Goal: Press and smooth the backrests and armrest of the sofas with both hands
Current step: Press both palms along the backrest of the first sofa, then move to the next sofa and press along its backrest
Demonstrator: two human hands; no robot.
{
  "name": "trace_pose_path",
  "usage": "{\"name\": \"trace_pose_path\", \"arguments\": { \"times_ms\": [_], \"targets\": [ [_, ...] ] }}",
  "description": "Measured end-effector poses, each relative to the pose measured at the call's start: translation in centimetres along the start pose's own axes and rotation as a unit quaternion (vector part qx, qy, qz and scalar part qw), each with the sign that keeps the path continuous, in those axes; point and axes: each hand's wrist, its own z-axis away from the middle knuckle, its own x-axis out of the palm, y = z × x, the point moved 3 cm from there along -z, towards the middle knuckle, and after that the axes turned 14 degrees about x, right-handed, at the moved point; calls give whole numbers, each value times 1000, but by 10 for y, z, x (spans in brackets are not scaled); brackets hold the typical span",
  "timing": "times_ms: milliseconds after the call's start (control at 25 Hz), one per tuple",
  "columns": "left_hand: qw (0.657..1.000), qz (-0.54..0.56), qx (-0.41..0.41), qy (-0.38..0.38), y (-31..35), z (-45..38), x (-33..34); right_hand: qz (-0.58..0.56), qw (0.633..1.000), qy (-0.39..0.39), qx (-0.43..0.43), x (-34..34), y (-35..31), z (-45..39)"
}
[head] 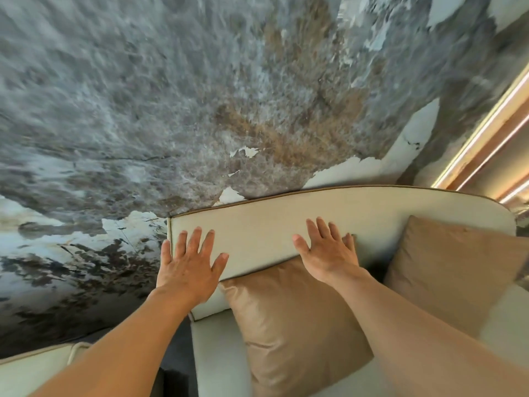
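— Where are the hands just now?

— Both are spread flat, fingers wide, holding nothing. The left hand (191, 260) lies on the left end of the cream upholstered sofa backrest with thin brown piping (266, 224), its little finger at the corner edge. The right hand (326, 250) lies further right on the same panel, its heel just above the top of the tan satin square cushion (292, 325).

— Which way does the backrest run from them?

— Its long axis goes left to right, curving away toward the right, where most of the bare fabric lies. The right hand is the nearer to that stretch, so I judge a smoothing sweep would travel rightward along the panel.

— And the surfaces?

— The backrest looks firm and matte, a taut woven cloth with few creases. The cushion is glossy and soft, dented at its edges. A second tan cushion (455, 270) leans against the backrest further right. Behind stands a grey-and-brown marbled stone wall (200, 96); the pale arm of another sofa (37, 371) shows at lower left.
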Motion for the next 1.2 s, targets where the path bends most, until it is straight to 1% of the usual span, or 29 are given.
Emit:
{"name": "trace_pose_path", "arguments": {
  "times_ms": [200,320,400,640,800,960,1200],
  "targets": [
    [1000,-6,8,1,7,65,-50,-3,1000,8,3,-42,3,83],
    [1000,-10,10,12,18,109,-70,-9,1000,5,0,-58,7,130],
    [1000,-12,6,21,28,151,-81,-16,1000,4,-7,-68,13,166],
    [996,-4,-37,86,58,292,-100,-67,996,17,-57,-80,43,296],
    [993,-12,-51,108,81,378,-95,-56,994,29,-92,-84,66,376],
    [989,-9,-82,126,72,444,-94,-47,991,28,-119,-86,66,428],
    [982,-24,-130,131,34,529,-97,-50,983,33,-175,-72,28,488]
  ]
}}
